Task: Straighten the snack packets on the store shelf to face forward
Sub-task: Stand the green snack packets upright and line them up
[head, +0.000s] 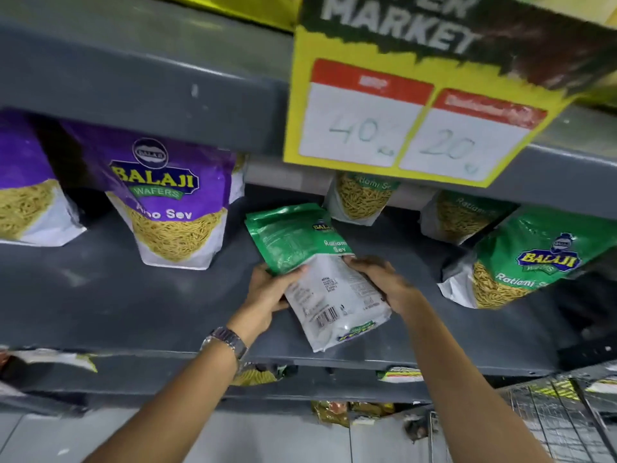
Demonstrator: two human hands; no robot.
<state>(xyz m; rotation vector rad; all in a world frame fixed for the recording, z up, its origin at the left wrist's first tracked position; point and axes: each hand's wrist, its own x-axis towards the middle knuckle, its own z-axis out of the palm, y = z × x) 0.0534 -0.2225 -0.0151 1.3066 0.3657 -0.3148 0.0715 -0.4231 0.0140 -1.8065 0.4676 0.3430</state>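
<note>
A green and white Ratlami Sev packet [317, 272] lies tilted on the grey shelf [133, 305], its printed back with a barcode facing me. My left hand [267, 295], with a watch on the wrist, grips its left edge. My right hand [384, 282] grips its right edge. A purple Aloo Sev packet [173, 202] stands upright facing forward to the left. Another purple packet [26, 195] stands at the far left. A green Ratlami Sev packet [521, 262] leans at the right, front outward. Two more green packets [360, 195] [460, 215] stand further back.
A yellow price card [410, 128] reading 40 and 20 hangs from the upper shelf edge [150, 95], hiding the tops of the rear packets. More packets show on the lower shelf [257, 375]. A wire basket [561, 412] sits at the lower right.
</note>
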